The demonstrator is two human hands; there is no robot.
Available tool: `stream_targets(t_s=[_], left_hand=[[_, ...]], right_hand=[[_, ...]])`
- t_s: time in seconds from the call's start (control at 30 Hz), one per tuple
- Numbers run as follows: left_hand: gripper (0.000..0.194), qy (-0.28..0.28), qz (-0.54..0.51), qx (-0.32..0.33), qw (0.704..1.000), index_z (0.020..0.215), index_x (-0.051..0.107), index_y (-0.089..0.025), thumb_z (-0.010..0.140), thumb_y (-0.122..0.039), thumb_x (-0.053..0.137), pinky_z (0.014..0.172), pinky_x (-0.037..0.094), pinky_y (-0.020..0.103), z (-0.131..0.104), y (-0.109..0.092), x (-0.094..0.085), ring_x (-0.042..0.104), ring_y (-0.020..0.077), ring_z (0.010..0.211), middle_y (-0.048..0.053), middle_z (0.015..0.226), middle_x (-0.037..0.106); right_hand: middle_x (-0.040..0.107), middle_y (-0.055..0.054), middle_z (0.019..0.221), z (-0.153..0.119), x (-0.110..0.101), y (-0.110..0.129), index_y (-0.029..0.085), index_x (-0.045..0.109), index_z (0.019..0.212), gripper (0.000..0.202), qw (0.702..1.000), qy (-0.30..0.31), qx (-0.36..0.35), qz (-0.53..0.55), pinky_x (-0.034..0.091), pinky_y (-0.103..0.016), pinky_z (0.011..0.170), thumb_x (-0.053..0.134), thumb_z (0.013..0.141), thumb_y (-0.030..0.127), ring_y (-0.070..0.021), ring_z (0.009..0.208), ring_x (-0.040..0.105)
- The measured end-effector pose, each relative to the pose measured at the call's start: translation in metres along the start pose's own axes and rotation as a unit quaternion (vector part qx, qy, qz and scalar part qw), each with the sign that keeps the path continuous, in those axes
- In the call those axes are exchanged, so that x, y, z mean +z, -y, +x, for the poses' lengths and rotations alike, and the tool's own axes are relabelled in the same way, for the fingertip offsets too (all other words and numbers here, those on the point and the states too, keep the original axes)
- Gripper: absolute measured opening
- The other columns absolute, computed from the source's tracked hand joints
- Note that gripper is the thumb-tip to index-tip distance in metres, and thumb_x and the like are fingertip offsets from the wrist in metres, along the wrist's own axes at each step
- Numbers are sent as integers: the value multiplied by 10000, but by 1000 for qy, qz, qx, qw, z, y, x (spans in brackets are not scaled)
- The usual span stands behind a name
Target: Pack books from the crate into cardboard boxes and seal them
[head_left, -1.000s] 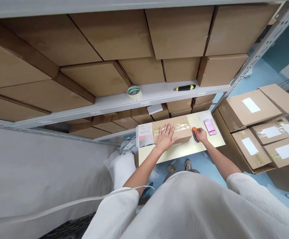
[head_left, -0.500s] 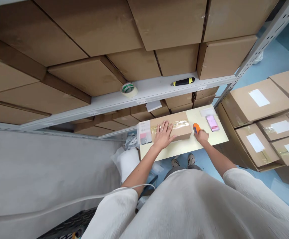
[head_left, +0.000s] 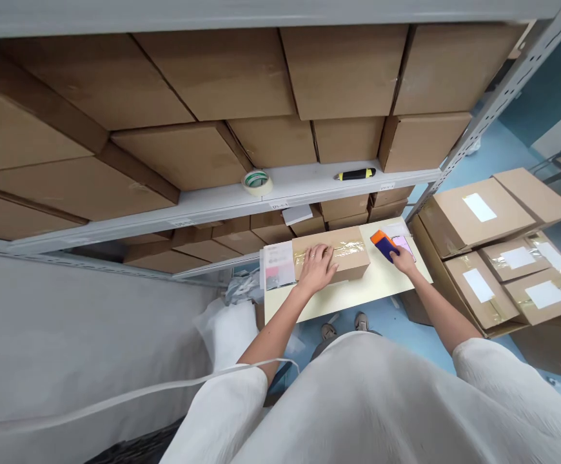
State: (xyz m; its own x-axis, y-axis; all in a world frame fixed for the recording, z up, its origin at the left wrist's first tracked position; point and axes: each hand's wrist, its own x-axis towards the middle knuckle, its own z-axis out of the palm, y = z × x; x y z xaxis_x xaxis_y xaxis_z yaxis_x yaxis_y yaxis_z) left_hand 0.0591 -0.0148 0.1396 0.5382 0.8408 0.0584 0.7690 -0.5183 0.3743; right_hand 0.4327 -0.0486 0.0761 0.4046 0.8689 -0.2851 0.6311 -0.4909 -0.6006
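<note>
Left hand [head_left: 318,267]: laid palm-down, fingers slightly bent, on a long brown cardboard box [head_left: 347,259]. Pressing or resting, not clasping. Box sits under that hand on a pale yellow tabletop [head_left: 331,300]. Right hand [head_left: 403,260]: fingers closed round a flat orange-and-dark-blue handheld tool [head_left: 385,246], just off the box's near-right end, not touching it. Pink-screened phone [head_left: 403,242] is partly hidden just behind the right hand.

Status: box looks closed, shiny clear tape [head_left: 353,247] along its top. Ends and underside hidden, can't tell if taped. No white label on its visible faces; the smaller brown boxes [head_left: 478,285] right of the right hand, in a large brown carton [head_left: 439,289], have labels. Printed sheet [head_left: 279,264] lies left of the left hand.
</note>
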Motion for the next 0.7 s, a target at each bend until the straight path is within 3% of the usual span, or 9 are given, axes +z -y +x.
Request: stream_targets(t_s=[0.13,0.23,0.33,0.47,0.57,0.7], left_hand=[[584,1,-42,9,999,1625,547,-224,1053,-304,461,1367,232,568,-3,9,-7,449,327,1582,135,1643,579],[551,4,-59,5,998,1589,593,-263,1053,-320,483,1339,250,602,-6,15,-10,417,335,1614,108,1671,571],[525,-1,-72,4,997,1539,646,-285,1026,-305,537,1291,315,608,-7,20,-14,437,344,1603,103,1660,587],[495,-28,-96,19,995,1478,693,-270,1001,-267,563,1262,402,522,-8,31,-20,525,307,1543,103,1632,613],[456,-55,-97,0,994,1443,715,-253,1012,-293,569,1267,411,508,-13,38,-23,554,305,1512,115,1580,654],[425,-66,-79,-18,994,1416,735,-252,1025,-337,593,1282,387,534,-22,39,-25,539,328,1522,114,1561,672]], right_hand=[[752,-79,1040,13,-62,43,216,707,1105,370,983,56,-113,133,547,-446,992,569,913,501,-301,1024,676],[718,-41,1009,13,-83,90,239,674,1048,332,960,129,-160,193,558,-394,911,577,896,518,-267,982,648],[706,-30,992,10,-73,137,239,655,1005,297,939,201,-184,211,553,-352,864,589,857,488,-247,963,636],[738,-35,985,8,-37,180,228,702,1085,369,927,259,-187,196,562,-364,868,579,841,476,-254,960,658],[765,-41,1023,5,-20,193,221,728,1095,378,926,265,-207,169,577,-401,920,610,869,499,-278,1010,678],[778,-62,1120,-2,-17,194,215,725,1146,452,924,270,-251,106,584,-431,986,795,840,540,-303,1080,696]])
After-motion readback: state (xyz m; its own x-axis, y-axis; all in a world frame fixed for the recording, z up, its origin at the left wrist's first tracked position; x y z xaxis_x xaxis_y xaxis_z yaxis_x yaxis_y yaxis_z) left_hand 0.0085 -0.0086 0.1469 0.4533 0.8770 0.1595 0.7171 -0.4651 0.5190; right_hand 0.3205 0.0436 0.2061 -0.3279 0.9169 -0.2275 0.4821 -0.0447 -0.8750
